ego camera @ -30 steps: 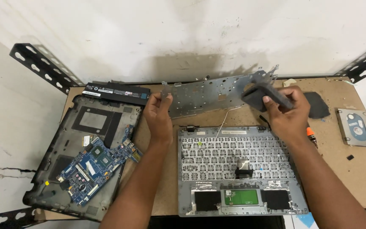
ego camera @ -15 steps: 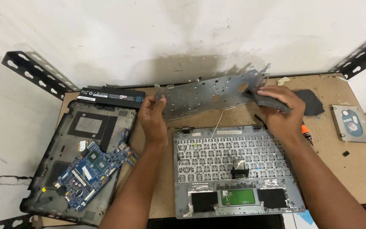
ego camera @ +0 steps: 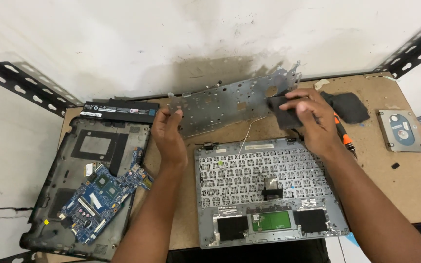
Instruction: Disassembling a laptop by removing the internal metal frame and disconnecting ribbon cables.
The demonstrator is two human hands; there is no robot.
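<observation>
A perforated metal plate is held above the tabletop, behind the upturned keyboard deck. Its long axis runs left to right, the right end tilted slightly higher. Its left end is pinched by the left hand; a dark pad is pressed against its right end by the right hand.

Perforated plate: dull grey metal. Pad: matt black. Tabletop: rough brown fibreboard.
</observation>
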